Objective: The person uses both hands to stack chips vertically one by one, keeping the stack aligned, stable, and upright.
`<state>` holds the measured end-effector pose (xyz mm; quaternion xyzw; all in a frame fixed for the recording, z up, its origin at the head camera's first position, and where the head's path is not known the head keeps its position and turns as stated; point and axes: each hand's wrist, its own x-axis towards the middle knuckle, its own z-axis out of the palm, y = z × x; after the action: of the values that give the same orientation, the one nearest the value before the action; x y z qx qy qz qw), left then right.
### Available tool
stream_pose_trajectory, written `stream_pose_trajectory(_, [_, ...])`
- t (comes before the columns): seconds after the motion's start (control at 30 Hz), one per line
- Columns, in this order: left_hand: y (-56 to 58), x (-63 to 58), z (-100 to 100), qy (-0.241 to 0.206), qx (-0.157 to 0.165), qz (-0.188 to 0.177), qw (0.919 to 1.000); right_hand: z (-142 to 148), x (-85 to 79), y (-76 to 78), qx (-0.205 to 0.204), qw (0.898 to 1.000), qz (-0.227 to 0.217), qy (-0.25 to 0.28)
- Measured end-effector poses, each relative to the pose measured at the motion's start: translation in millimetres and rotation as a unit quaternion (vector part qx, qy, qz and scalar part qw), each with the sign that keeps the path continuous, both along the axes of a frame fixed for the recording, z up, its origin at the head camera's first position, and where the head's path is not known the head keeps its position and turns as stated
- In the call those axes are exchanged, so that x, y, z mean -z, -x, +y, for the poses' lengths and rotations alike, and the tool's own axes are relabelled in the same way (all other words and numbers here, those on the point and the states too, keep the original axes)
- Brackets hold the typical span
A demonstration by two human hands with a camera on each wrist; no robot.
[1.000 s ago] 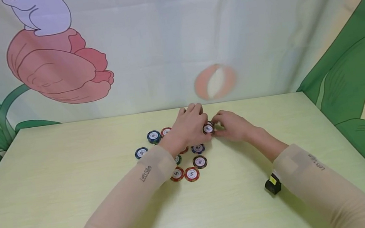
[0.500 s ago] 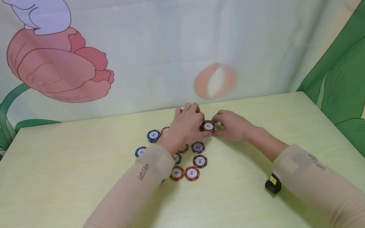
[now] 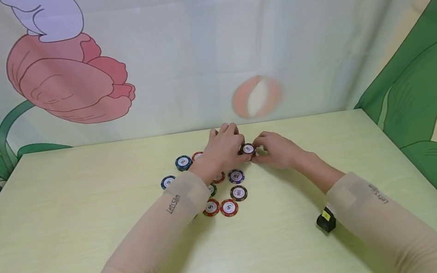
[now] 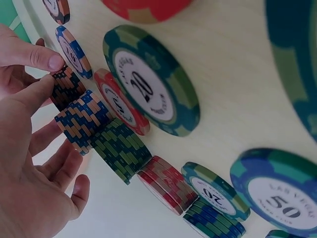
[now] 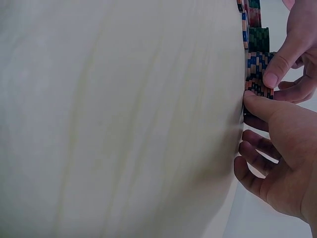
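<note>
Stack of dark chips (image 3: 248, 149), upright near the far edge of the pale table (image 3: 45, 217) (clock centred on that stack, twelve toward the printed curtain (image 3: 188, 42)). At nine o'clock, left hand (image 3: 222, 152), partly closed, thumb and bent fingers in a pinch on the stack. At three, right hand (image 3: 281, 150), also partly closed, thumb and forefinger round the same stack, other fingers loosely curled. Also toward nine, in a row, a blue-and-orange stack (image 4: 84, 121) just beside the dark one, then a green stack (image 4: 121, 148), then a red stack (image 4: 168, 183). Near seven, flat, a chip marked 10 (image 3: 236, 176), a chip marked 100 (image 3: 238, 193) and a red chip (image 3: 229, 207). At five, against the right sleeve (image 3: 386, 225), a black object (image 3: 326, 221) with a yellow patch.
</note>
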<state>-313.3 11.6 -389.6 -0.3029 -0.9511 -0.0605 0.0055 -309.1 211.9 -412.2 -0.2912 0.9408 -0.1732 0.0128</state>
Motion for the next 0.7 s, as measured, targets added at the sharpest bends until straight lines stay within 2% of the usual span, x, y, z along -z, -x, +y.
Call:
stream_pose_trajectory(0.43, [0.0, -0.2, -0.5, 0.01, 0.002, 0.001, 1.0, -0.3, 0.0, -0.7, -0.004, 1.0, 0.007, -0.006])
stream_pose_trajectory(0.7, [-8.1, -4.8, -0.4, 0.006, 0.018, 0.002, 0.9998, -0.2, 0.3, 0.7, -0.004, 1.0, 0.005, -0.006])
